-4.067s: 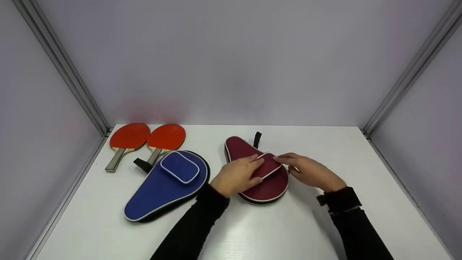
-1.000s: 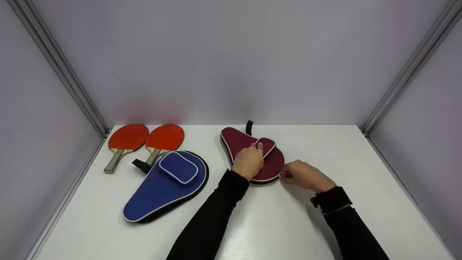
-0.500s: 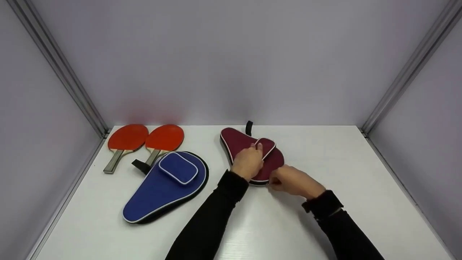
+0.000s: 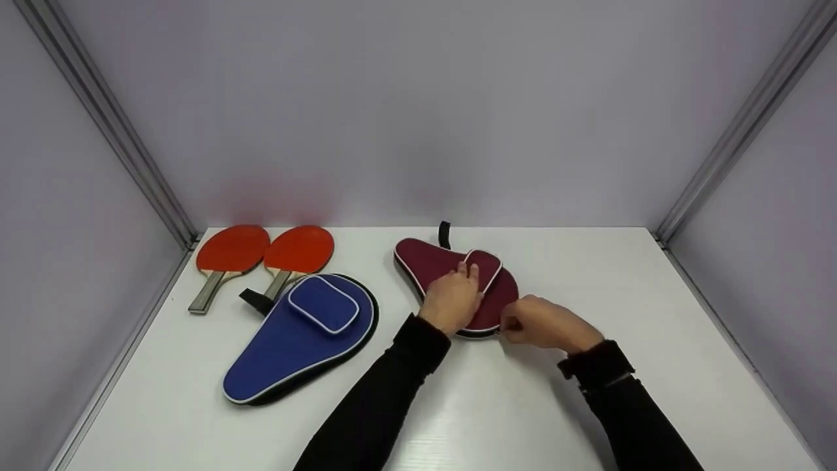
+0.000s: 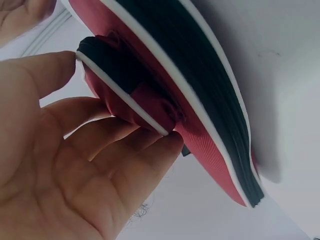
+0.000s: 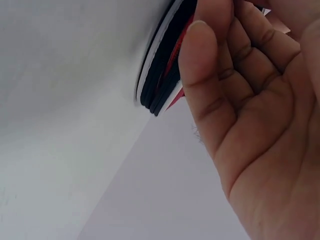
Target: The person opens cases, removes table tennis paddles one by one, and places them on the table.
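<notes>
A maroon table tennis bat case point(image 4: 418, 258) with white piping lies on the table, its small pocket point(image 4: 484, 263) facing up. My left hand point(image 4: 451, 297) holds the case by this pocket, thumb at one edge and fingers along the other in the left wrist view. At the near right rim, my right hand point(image 4: 543, 324) pinches with thumb and index finger at the zipper point(image 6: 155, 95); the pull itself is hidden between the fingertips. Red shows in a gap between the dark zipper bands beside the thumb in the right wrist view.
A blue bat case point(image 4: 288, 350) with a pocket and black strap lies to the left. Behind it are two red table tennis bats point(image 4: 234, 250), one handle partly covered by the blue case. Pale walls point(image 4: 418, 118) enclose the white table point(image 4: 588, 261).
Since the earliest frame, the maroon case has shifted toward the back wall and the right hand has gone to its rim. That hand moved left along the rim, then back right; the case turned slightly.
</notes>
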A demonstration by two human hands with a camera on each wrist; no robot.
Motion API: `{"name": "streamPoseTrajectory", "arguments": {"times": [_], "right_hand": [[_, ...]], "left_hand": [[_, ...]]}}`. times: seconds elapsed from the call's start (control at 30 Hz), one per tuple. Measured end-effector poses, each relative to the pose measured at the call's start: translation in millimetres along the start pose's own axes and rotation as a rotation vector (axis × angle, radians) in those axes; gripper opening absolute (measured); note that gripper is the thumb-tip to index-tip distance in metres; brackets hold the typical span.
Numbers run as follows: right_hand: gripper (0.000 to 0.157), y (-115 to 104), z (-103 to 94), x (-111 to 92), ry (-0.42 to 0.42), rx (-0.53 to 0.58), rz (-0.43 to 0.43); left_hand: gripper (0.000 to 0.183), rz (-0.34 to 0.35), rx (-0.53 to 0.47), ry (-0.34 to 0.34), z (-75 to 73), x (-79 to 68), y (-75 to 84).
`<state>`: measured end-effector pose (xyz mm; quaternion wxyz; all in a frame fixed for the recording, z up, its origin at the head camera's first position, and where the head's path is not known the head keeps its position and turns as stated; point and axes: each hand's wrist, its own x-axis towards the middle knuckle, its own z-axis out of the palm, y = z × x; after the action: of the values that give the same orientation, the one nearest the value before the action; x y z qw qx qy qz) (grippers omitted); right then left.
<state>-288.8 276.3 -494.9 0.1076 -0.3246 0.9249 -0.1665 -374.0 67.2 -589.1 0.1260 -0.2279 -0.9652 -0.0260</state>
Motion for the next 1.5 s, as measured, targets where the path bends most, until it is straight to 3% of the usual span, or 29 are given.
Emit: {"name": "streamPoseTrajectory", "arguments": {"times": [0.13,0.37,0.53,0.6,0.8,0.83,0.9,1.1,1.33,1.5], "right_hand": [[0.026,9.2,-5.6,-4.4,-0.008,0.027,0.037],[0.026,21.0,-14.5,-11.9,-0.002,0.027,0.094],[0.023,26.5,-19.7,-16.2,0.001,0.010,0.130],[0.020,29.6,-21.9,-18.2,0.009,0.007,0.149],[0.014,43.5,-25.5,-25.3,0.081,-0.033,0.180],[0.013,45.8,-25.8,-26.3,0.098,-0.048,0.176],[0.013,50.2,-25.6,-27.3,0.126,-0.064,0.183],[0.013,58.0,-23.8,-26.7,0.189,-0.109,0.232],[0.008,63.3,-20.8,-26.7,0.264,-0.137,0.305],[0.009,63.8,-20.1,-28.7,0.289,-0.118,0.330]], "left_hand": [[0.073,-0.011,0.015,-0.004,-5.2,-3.6,6.3],[0.064,-0.010,0.117,-0.041,-62.1,-23.7,23.7],[0.064,0.006,0.184,-0.014,-67.3,-27.5,28.7],[0.064,0.012,0.198,0.018,-59.0,-25.7,28.5],[0.053,0.038,0.234,0.050,-105.6,-47.5,39.5],[0.050,0.045,0.238,0.044,-121.8,-54.1,42.7],[0.049,0.055,0.243,0.052,-128.9,-58.6,44.5],[0.055,0.110,0.175,0.006,-129.7,-61.0,38.6],[0.064,0.238,-0.011,-0.147,-129.0,-65.4,11.5],[0.070,0.273,-0.073,-0.244,-129.0,-76.0,-7.1]]}}
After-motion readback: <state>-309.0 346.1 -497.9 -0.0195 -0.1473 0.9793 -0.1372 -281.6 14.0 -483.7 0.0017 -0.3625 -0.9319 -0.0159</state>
